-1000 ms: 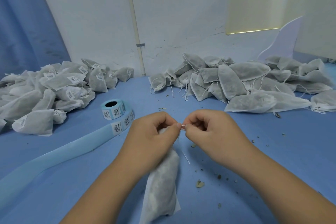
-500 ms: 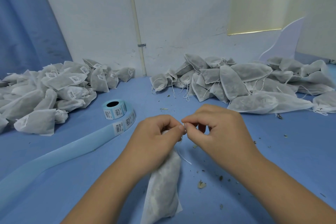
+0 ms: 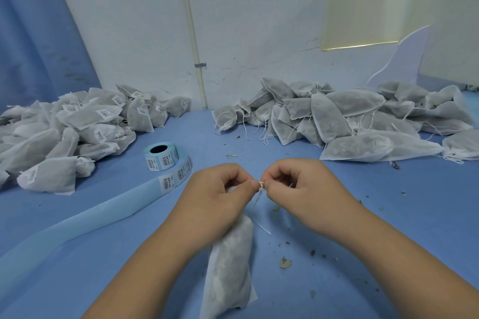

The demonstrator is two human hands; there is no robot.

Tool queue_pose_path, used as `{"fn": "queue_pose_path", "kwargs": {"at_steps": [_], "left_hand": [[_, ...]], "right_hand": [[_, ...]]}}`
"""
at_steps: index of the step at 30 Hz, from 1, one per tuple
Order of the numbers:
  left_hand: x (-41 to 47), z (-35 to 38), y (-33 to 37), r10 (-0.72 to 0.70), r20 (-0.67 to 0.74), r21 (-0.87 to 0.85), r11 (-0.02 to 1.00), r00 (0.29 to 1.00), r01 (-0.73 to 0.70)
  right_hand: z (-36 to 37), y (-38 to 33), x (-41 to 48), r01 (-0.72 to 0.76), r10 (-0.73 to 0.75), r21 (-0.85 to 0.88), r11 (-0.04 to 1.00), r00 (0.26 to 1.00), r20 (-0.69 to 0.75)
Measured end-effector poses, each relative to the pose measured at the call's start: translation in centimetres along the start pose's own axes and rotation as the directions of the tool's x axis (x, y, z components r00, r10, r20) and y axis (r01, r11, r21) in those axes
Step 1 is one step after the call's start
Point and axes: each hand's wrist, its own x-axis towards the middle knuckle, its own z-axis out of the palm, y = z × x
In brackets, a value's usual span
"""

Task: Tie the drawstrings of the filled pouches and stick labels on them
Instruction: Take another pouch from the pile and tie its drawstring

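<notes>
On the blue counter (image 3: 388,215) a big pile of unlabelled pouches (image 3: 344,119) lies at the back right, a pile of labelled pouches (image 3: 77,127) at the left, and the label roll (image 3: 161,157) between them. One filled pouch (image 3: 229,267) lies in front, its neck under the left hand (image 3: 215,199); the grip of this hand and of the right hand (image 3: 303,194) pinches the white drawstring (image 3: 261,185) at a small knot

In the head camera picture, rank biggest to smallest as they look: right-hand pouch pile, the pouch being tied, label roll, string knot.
1. Right-hand pouch pile.
2. Pouch being tied, enlarged by nearness to the camera.
3. Label roll.
4. String knot.
</notes>
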Motion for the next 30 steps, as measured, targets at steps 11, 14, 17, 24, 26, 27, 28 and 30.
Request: {"fn": "queue_pose_path", "kwargs": {"at_steps": [11,14,17,24,26,27,28,30], "left_hand": [[0.0,-0.14,0.03,-0.013,0.025,-0.02,1.0,1.0,0.013],[-0.01,-0.25,0.07,-0.019,0.028,-0.045,0.999,0.999,0.02],[0.06,-0.14,0.05,-0.024,-0.009,-0.039,0.999,1.0,0.024],[0.03,0.1,0.35,-0.006,-0.083,-0.058,0.998,0.997,0.001],[-0.05,0.12,0.46,-0.006,-0.08,-0.115,0.993,0.997,-0.003],[-0.05,0.15,0.5,-0.01,-0.078,-0.15,0.989,0.997,-0.002],[-0.04,0.16,0.52,-0.017,-0.076,-0.184,0.983,0.997,0.002],[0.02,0.19,0.51,-0.035,-0.06,-0.236,0.971,0.998,0.02]], "right_hand": [[0.0,0.04,-0.1,0.129,-0.146,-0.15,0.98,0.983,-0.11],[0.15,-0.04,-0.16,0.175,-0.201,-0.183,0.967,0.97,-0.139],[0.17,-0.06,-0.18,0.135,-0.148,-0.116,0.984,0.982,-0.114],[-0.07,-0.11,-0.05,-0.061,0.062,0.1,0.993,0.998,-0.006],[-0.09,-0.23,0.0,-0.087,0.087,0.128,0.988,0.996,0.007],[-0.1,-0.29,0.01,-0.098,0.097,0.144,0.985,0.995,0.008],[-0.12,-0.35,0.03,-0.104,0.104,0.158,0.982,0.995,0.003],[-0.13,-0.45,0.03,-0.104,0.108,0.172,0.98,0.994,-0.012]]}}
